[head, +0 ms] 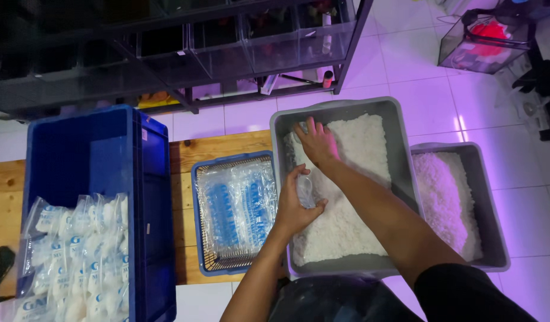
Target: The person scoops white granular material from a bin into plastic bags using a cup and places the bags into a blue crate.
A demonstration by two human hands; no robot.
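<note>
1. My right hand (316,142) reaches to the far left corner of the big grey tub (395,119), fingers spread wide and pressed flat onto the white grains (358,179) that fill it; it grips nothing.
2. My left hand (294,206) hovers over the near left part of the same tub, fingers curled round a small clear plastic bag (305,191), which it holds just above the grains (I cannot tell whether anything is inside the bag yet).
3. A second, smaller grey tub (490,209) stands touching the right side of the big one, also filled with white grains.
4. Just left of the big tub sits a small blue basket (198,197) on the wooden counter (185,155), holding a stack of flat, empty clear bags (239,206) with blue print.
5. Farther left stands a deep blue crate (150,197); its near end holds filled packets (78,262) of white stuff, packed close together.
6. Beyond the counter is a dark shelf rack (239,53) with clear bins, on a white tiled floor (418,71).
</note>
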